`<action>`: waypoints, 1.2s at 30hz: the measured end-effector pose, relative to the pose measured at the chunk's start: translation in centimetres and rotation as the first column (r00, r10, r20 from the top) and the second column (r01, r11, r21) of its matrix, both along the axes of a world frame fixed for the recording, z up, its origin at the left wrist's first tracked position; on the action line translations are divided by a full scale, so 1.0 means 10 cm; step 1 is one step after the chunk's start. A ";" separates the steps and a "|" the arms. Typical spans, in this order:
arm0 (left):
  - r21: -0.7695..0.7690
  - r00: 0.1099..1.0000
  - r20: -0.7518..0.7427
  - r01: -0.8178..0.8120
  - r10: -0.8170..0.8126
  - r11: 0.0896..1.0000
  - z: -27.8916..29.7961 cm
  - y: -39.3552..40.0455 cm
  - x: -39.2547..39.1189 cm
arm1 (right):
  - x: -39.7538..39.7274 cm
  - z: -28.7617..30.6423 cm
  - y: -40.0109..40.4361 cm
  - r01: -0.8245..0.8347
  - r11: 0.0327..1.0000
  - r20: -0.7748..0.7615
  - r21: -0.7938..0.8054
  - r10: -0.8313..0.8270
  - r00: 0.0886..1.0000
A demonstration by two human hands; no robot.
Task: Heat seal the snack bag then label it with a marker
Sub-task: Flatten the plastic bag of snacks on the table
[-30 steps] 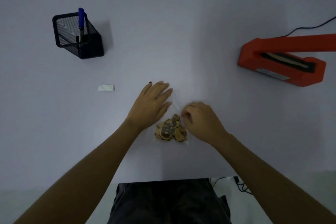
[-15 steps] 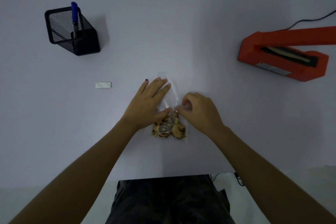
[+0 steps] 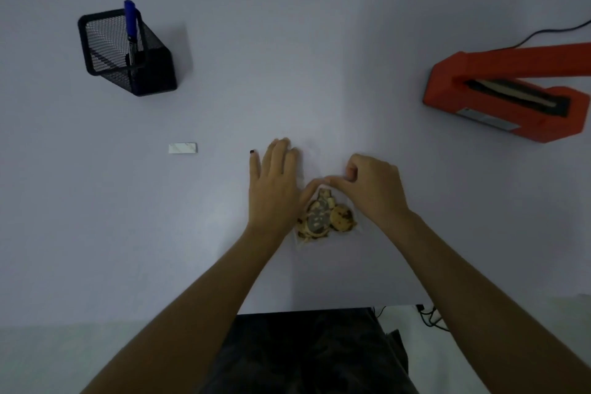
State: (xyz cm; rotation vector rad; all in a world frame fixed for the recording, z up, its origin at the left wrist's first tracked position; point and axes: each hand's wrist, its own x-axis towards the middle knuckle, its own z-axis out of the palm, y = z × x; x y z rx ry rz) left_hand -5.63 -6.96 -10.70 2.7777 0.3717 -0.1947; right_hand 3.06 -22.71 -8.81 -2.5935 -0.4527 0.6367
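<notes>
Head view, left hand (image 3: 275,182) flat on clear snack bag (image 3: 326,217), right hand (image 3: 372,185) grip pinching its faint top, heat sealer (image 3: 499,99) cut off.

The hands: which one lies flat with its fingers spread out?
The left hand, palm down beside the snack bag. The right hand is curled, fingertips pinching at the bag's top.

A pale lavender-grey table (image 3: 287,41) carries everything. Left of the clear snack bag (image 3: 323,221), with its golden-brown, dark-flecked cookies, sits a small white label (image 3: 182,148). Further left and beyond stands a black mesh holder (image 3: 128,51) with a blue marker (image 3: 130,22). Right of the bag is an orange-red heat sealer (image 3: 511,93) with a black strip and black cord (image 3: 550,33).
</notes>
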 end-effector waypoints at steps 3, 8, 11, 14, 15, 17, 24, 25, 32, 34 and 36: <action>-0.002 1.000 0.015 -0.023 0.023 1.000 -0.02 -0.02 0.02 | 0.05 -0.01 -0.03 0.022 1.000 -0.067 0.022 -0.020 0.998; -0.034 0.998 0.010 0.069 -0.069 0.997 -0.01 0.08 0.09 | 0.12 0.03 -0.09 0.035 0.999 -0.190 0.042 -0.027 0.981; -0.120 0.993 -0.019 0.109 -0.112 0.987 -0.01 0.16 0.09 | 0.15 0.05 -0.11 0.033 0.998 -0.244 0.060 -0.018 0.970; -0.183 0.978 -0.018 0.202 -0.209 0.962 -0.01 0.30 0.04 | 0.19 0.06 -0.13 0.027 0.997 -0.280 0.075 -0.005 0.960; -0.189 0.969 -0.025 0.238 -0.247 0.953 -0.01 0.35 0.02 | 0.20 0.07 -0.14 0.027 0.996 -0.289 0.081 -0.002 0.957; -0.174 0.950 -0.048 0.295 -0.307 0.939 -0.02 0.45 -0.01 | 0.22 0.07 -0.15 0.024 0.995 -0.302 0.099 0.007 0.953; -0.132 0.930 -0.107 0.337 -0.352 0.932 -0.03 0.51 0.00 | 0.23 0.09 -0.05 -0.160 0.984 -0.130 0.082 0.169 0.977; -0.135 0.931 -0.109 0.332 -0.347 0.933 -0.04 0.51 -0.01 | 0.18 0.09 0.00 -0.214 0.973 0.001 0.090 0.215 0.977; -0.156 0.930 -0.097 0.337 -0.354 0.929 -0.07 0.55 -0.02 | 0.00 -0.21 0.27 -0.497 0.841 0.153 -0.215 0.532 0.833; -0.152 0.926 -0.094 0.351 -0.367 0.924 -0.07 0.58 -0.02 | 0.08 -0.24 0.19 -0.534 0.796 0.138 -0.285 0.585 0.799; -0.151 0.919 -0.097 0.366 -0.382 0.918 -0.08 0.61 -0.02 | 0.18 -0.23 0.07 -0.564 0.751 0.132 -0.343 0.633 0.763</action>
